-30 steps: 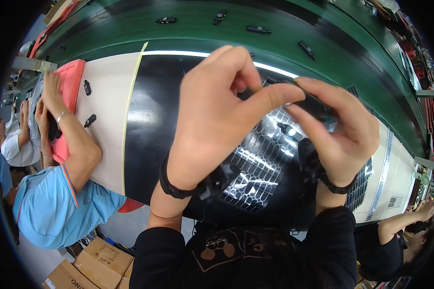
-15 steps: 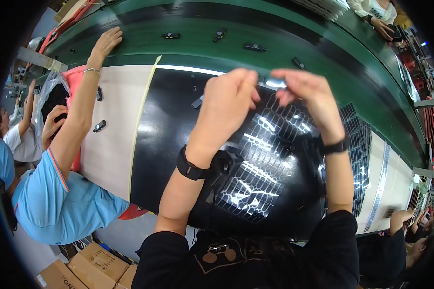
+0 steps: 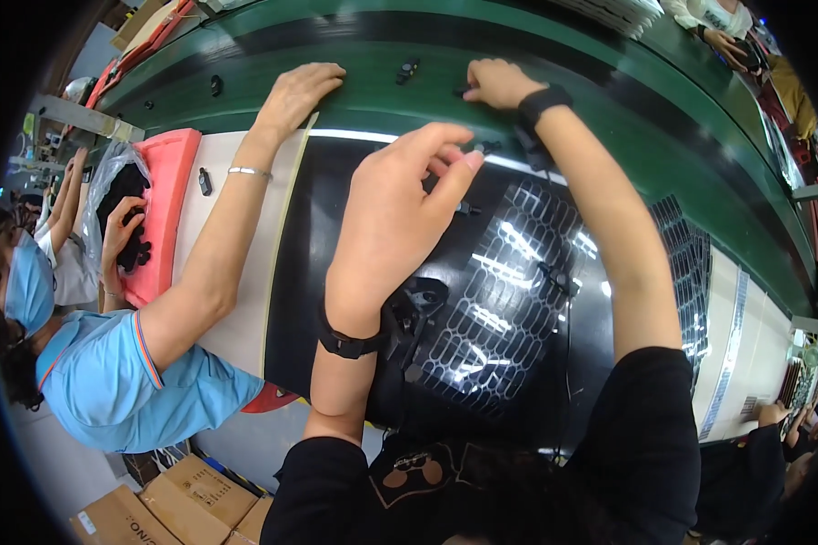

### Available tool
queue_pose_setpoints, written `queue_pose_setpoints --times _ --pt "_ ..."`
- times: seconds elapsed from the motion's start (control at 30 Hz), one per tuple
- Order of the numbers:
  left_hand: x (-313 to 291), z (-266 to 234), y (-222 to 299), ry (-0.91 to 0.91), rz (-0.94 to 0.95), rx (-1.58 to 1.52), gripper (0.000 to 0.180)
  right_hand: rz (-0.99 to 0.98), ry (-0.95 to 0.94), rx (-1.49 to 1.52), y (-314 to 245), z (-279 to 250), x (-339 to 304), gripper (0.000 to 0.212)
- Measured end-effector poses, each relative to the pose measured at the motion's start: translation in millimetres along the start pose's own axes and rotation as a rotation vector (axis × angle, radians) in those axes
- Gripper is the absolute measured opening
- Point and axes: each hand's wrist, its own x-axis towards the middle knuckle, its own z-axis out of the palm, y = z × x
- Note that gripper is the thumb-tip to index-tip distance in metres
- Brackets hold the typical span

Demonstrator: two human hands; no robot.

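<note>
My right hand (image 3: 504, 84) reaches over the green conveyor belt (image 3: 364, 95), its fingers closed around one end of a small black device (image 3: 463, 92). My left hand (image 3: 395, 204) hovers above the black work mat (image 3: 295, 263). Its fingers are loosely curled, with a gap between thumb and index finger, and nothing shows in it. Just past its fingertips is a small dark piece (image 3: 488, 146), too blurred to name. A shiny sheet of oblong cut-outs (image 3: 491, 318) lies on the mat, beside a black fixture (image 3: 418, 313) partly hidden by my left wrist.
Another small black device (image 3: 408, 71) rests on the belt. At left, a co-worker's hand (image 3: 304, 91) is over the belt; their other hand is at a pink foam-edged box (image 3: 168, 200). More cut-out sheets (image 3: 686, 263) lie to the right. Cardboard boxes (image 3: 191, 495) stand below left.
My right hand has moved from near my left hand out over the belt, onto a small black device. My left hand has shifted slightly left. The co-worker's arm has reached further right.
</note>
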Motion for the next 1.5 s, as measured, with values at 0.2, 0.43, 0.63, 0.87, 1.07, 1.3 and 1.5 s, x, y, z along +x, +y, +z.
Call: queue_pose_setpoints --times 0.2,0.43,0.63,0.87,1.07,1.3,1.5 --pt "-40 7 22 -0.365 0.202 -0.003 0.017 0.009 -0.05 1.086 -33 -81 -92 0.023" --pt "-122 59 3 -0.913 0.399 0.158 0.011 0.333 -0.268 1.681 -89 -27 -241 0.021" --pt "-153 74 -9 -0.982 0.377 0.095 0.014 0.422 -0.286 1.833 -88 6 -256 0.016" --pt "-162 75 3 -0.985 0.38 0.195 0.012 0.389 -0.309 1.823 -90 12 -257 0.021" --pt "-181 29 63 -0.876 0.761 0.105 0.006 0.397 -0.325 1.833 -89 2 -255 0.02" --pt "-82 -6 73 -0.081 0.366 -0.29 0.034 0.104 0.252 1.605 -116 -67 -266 0.021" --pt "-66 6 79 -0.093 0.115 -0.639 0.058 0.118 0.502 0.772 -126 -120 -288 0.03"
